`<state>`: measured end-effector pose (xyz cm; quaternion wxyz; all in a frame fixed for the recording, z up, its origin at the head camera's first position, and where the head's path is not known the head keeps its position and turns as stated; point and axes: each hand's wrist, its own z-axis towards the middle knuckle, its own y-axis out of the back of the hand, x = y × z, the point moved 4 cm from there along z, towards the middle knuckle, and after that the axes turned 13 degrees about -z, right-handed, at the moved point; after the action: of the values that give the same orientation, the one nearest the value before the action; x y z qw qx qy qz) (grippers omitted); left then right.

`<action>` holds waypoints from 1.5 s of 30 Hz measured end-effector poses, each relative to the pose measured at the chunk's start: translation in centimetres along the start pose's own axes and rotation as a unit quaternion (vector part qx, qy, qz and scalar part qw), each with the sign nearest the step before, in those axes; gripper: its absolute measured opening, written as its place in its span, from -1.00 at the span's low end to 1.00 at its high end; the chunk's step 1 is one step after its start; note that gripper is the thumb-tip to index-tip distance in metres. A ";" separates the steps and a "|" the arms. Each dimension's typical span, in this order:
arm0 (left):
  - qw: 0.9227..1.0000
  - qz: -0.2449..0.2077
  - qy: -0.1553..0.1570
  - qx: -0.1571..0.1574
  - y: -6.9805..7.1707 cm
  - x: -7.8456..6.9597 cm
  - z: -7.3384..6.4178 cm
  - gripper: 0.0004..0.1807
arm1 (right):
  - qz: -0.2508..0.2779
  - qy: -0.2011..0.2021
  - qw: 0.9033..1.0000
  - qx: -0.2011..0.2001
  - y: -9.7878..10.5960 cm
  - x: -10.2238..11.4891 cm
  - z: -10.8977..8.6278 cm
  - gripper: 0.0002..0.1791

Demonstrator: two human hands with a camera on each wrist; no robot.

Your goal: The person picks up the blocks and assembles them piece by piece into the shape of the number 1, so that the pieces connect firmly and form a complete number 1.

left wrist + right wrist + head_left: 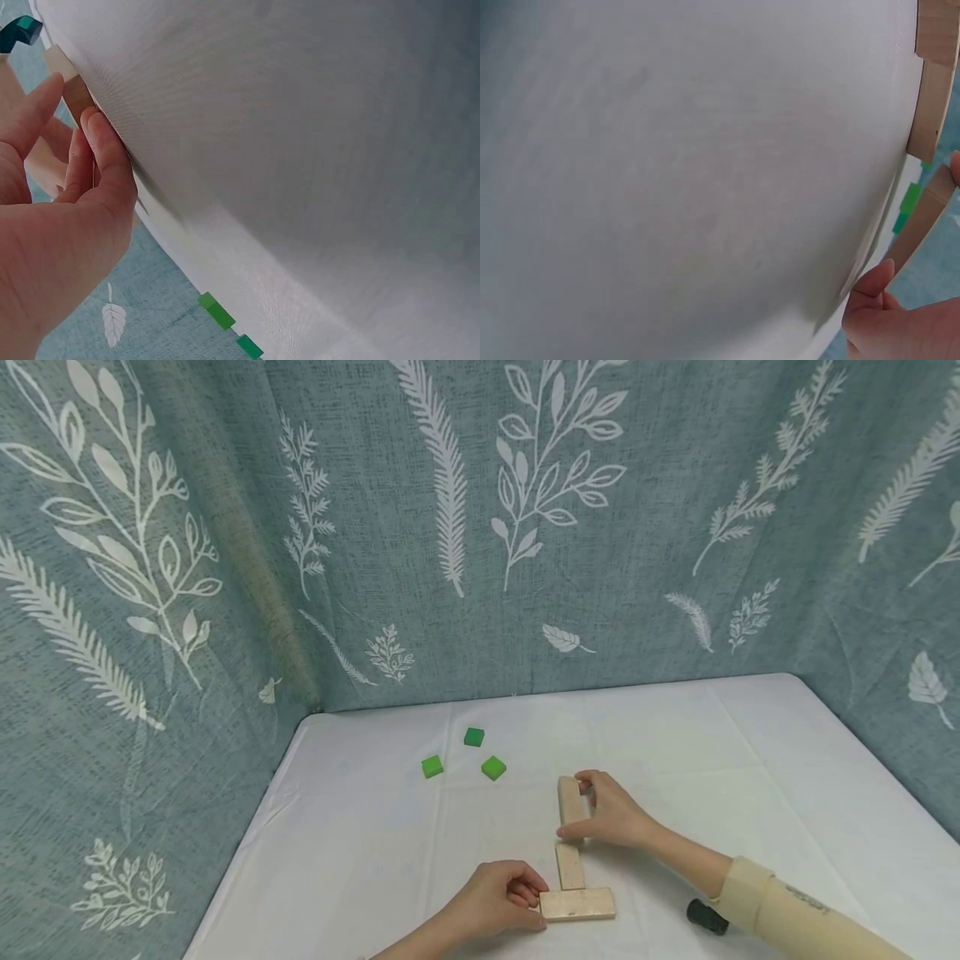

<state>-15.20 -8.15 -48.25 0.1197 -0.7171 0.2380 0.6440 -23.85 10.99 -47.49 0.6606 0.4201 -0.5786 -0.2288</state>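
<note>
Near the front of the white table lies a pale wooden block (577, 905) set crosswise. My left hand (498, 897) pinches its left end between thumb and fingers, as the left wrist view also shows. A second wooden block (570, 867) points away from it, its near end at the first block's far side. Beyond that, my right hand (611, 810) holds a third wooden block (569, 800) by its two ends, thumb at the near end and fingers at the far one. In the right wrist view this held block (921, 221) lies at an angle past the second block's end.
Three green blocks, a darker one (474, 737) and two lighter ones (432, 767) (493, 767), sit farther back, left of the wooden blocks. A small black object (707, 917) lies by the right sleeve. A patterned blue-grey curtain (480, 635) encloses the table's back and sides.
</note>
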 end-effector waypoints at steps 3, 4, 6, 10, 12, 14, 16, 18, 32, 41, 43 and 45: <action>1.000 -0.002 -0.002 -0.001 0.0 0.0 0.0 -0.70 | -0.002 -0.004 1.000 -0.001 -0.3 0.1 0.1 0.04; 1.000 -0.002 -0.002 -0.002 0.1 0.1 0.0 -0.70 | -0.002 -0.005 1.000 -0.001 -0.4 0.1 0.1 0.05; 1.000 0.001 -0.003 -0.001 0.1 0.1 0.0 -0.70 | -0.003 -0.002 1.000 -0.001 -0.6 0.2 0.2 0.05; 1.000 0.007 -0.001 -0.001 0.1 0.1 0.1 -0.70 | -0.004 0.004 1.000 0.001 -0.9 0.2 0.3 0.03; 1.000 0.008 0.002 -0.001 0.1 0.1 0.1 -0.70 | -0.005 0.006 1.000 0.002 -0.9 0.3 0.3 0.02; 1.000 0.006 0.004 -0.001 0.1 0.1 0.0 -0.70 | -0.005 0.006 1.000 0.003 -1.0 0.4 0.3 0.02; 1.000 0.003 0.005 -0.002 0.1 0.1 0.0 -0.71 | -0.008 0.006 1.000 0.004 -1.0 0.4 0.2 0.02; 1.000 0.001 0.006 -0.002 0.1 0.1 0.0 -0.71 | -0.010 0.007 1.000 0.005 -1.0 0.5 0.2 0.03; 1.000 0.006 0.005 -0.003 0.1 0.1 0.0 -0.70 | -0.039 0.029 0.999 -0.005 -1.4 1.0 0.2 0.01; 1.000 0.006 0.003 -0.002 0.0 0.2 0.0 -0.70 | -0.046 0.040 0.998 -0.005 -1.5 0.8 0.1 0.02; 1.000 0.009 0.003 -0.001 0.0 0.1 0.0 -0.71 | -0.049 0.046 0.998 -0.004 -1.4 0.8 0.1 0.02; 1.000 0.011 0.003 -0.001 0.1 0.1 0.0 -0.71 | -0.050 0.050 0.997 -0.002 -1.4 0.9 0.1 0.02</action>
<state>-15.22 -8.22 -48.32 0.1110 -0.7168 0.2456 0.6431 -23.48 9.54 -48.12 0.6774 0.4582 -0.5223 -0.2417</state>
